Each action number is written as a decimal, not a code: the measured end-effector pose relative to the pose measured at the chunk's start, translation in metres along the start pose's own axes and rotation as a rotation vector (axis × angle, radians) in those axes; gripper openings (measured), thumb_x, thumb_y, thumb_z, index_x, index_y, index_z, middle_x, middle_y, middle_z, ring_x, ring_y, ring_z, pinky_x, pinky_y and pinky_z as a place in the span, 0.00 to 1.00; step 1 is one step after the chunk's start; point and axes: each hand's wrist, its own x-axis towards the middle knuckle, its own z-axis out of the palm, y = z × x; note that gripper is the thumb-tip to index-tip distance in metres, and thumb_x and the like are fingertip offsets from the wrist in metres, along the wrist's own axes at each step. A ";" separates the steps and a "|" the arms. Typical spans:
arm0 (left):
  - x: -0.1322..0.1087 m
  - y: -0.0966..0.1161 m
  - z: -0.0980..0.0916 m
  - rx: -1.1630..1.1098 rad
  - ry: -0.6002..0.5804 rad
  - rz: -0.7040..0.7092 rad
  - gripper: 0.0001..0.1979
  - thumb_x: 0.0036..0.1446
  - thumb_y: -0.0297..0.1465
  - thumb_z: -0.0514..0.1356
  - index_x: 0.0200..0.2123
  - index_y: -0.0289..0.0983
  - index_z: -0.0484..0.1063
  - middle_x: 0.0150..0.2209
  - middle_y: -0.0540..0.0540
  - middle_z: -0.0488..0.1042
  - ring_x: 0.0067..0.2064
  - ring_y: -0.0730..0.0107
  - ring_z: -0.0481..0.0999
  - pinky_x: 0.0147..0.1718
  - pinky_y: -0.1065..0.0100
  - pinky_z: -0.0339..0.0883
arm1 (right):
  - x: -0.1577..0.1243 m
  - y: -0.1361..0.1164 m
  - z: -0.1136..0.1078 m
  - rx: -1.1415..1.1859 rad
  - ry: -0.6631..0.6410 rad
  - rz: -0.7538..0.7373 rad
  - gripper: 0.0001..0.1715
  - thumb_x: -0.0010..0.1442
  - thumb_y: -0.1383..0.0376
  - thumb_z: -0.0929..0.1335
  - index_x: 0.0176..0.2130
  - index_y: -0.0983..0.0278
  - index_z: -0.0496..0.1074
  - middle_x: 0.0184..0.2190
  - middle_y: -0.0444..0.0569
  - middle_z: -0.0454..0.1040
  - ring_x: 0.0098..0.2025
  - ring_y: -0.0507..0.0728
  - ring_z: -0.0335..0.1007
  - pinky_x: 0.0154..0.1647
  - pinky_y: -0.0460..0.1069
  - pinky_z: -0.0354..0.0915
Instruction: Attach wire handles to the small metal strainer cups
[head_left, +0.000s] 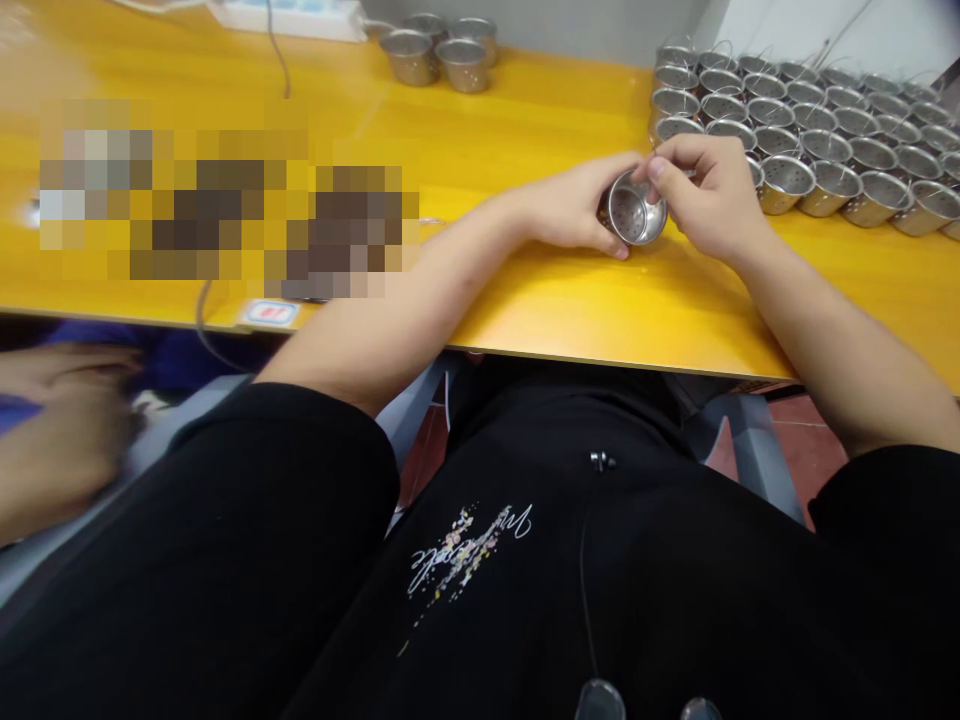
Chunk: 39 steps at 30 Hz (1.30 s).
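Observation:
A small metal cup (pixel 637 212) with holes in its bottom is tilted so its inside faces me, above the yellow table (pixel 555 310). My left hand (pixel 577 207) is wrapped round the cup's left side, thumb at its lower edge. At the upper right rim, my right hand (pixel 701 190) is closed in a pinch; whatever lies between its fingertips is too small to make out. Rows of similar metal cups (pixel 836 185), many with thin wires standing up from them, are just right of my right hand.
Several more metal cups (pixel 463 66) stand at the back. A white power strip (pixel 292 18) lies at the back left, with a cable near it. Blurred-out items and a label (pixel 271 313) are at left. Another person's arms (pixel 64 440) show at the lower left.

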 end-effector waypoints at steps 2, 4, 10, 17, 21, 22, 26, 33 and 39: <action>0.000 0.002 0.000 -0.008 -0.001 0.001 0.54 0.45 0.61 0.83 0.73 0.55 0.76 0.56 0.53 0.92 0.70 0.42 0.74 0.78 0.38 0.69 | -0.002 -0.005 -0.002 -0.103 0.062 -0.054 0.28 0.75 0.31 0.77 0.34 0.45 0.83 0.38 0.48 0.90 0.43 0.70 0.81 0.53 0.69 0.74; 0.001 0.003 -0.001 0.011 -0.004 -0.015 0.55 0.43 0.62 0.82 0.73 0.56 0.76 0.62 0.53 0.92 0.71 0.41 0.75 0.78 0.39 0.68 | -0.004 -0.007 -0.003 -0.158 0.088 -0.064 0.27 0.75 0.31 0.76 0.35 0.44 0.84 0.39 0.47 0.92 0.45 0.72 0.82 0.52 0.70 0.75; 0.003 -0.003 -0.007 0.080 -0.005 -0.010 0.56 0.42 0.68 0.76 0.73 0.58 0.77 0.61 0.53 0.93 0.74 0.37 0.74 0.76 0.37 0.67 | -0.004 -0.006 -0.005 -0.198 0.102 -0.066 0.27 0.76 0.33 0.76 0.34 0.45 0.83 0.38 0.48 0.91 0.39 0.68 0.75 0.48 0.68 0.71; -0.005 0.003 -0.008 0.212 -0.022 -0.029 0.54 0.52 0.69 0.72 0.77 0.56 0.71 0.66 0.55 0.91 0.70 0.41 0.74 0.72 0.37 0.67 | -0.006 -0.004 -0.006 -0.278 -0.028 0.000 0.28 0.74 0.32 0.77 0.34 0.47 0.82 0.32 0.46 0.87 0.45 0.70 0.76 0.52 0.68 0.70; -0.010 0.015 -0.006 0.244 -0.015 -0.020 0.50 0.59 0.66 0.70 0.79 0.56 0.68 0.63 0.55 0.92 0.70 0.46 0.75 0.70 0.40 0.67 | -0.004 0.002 -0.005 -0.291 -0.039 -0.043 0.30 0.74 0.33 0.77 0.33 0.51 0.80 0.31 0.50 0.84 0.41 0.69 0.75 0.49 0.67 0.70; -0.010 0.016 -0.005 0.248 -0.004 -0.010 0.49 0.59 0.65 0.70 0.79 0.56 0.69 0.63 0.56 0.92 0.69 0.47 0.76 0.69 0.40 0.68 | -0.004 0.003 -0.005 -0.294 -0.041 -0.048 0.30 0.75 0.34 0.77 0.33 0.51 0.80 0.31 0.50 0.84 0.40 0.69 0.75 0.49 0.67 0.69; -0.007 0.013 -0.004 0.259 0.063 0.027 0.44 0.59 0.62 0.73 0.74 0.57 0.72 0.69 0.56 0.90 0.66 0.47 0.78 0.67 0.41 0.70 | -0.004 0.001 -0.008 -0.285 -0.028 -0.027 0.27 0.77 0.37 0.77 0.34 0.49 0.80 0.32 0.50 0.84 0.42 0.69 0.75 0.51 0.67 0.70; -0.003 0.018 -0.002 0.279 0.164 0.075 0.35 0.58 0.56 0.74 0.67 0.54 0.83 0.63 0.48 0.92 0.64 0.41 0.84 0.66 0.37 0.79 | -0.003 0.001 -0.010 -0.299 0.026 -0.012 0.23 0.76 0.42 0.78 0.33 0.48 0.81 0.31 0.48 0.85 0.44 0.70 0.77 0.50 0.67 0.71; -0.003 0.017 -0.002 0.292 0.192 0.099 0.36 0.56 0.49 0.75 0.68 0.53 0.86 0.60 0.44 0.92 0.69 0.31 0.86 0.68 0.35 0.81 | -0.003 0.002 -0.009 -0.307 0.046 -0.038 0.25 0.76 0.46 0.79 0.30 0.50 0.78 0.32 0.49 0.83 0.40 0.67 0.75 0.49 0.67 0.69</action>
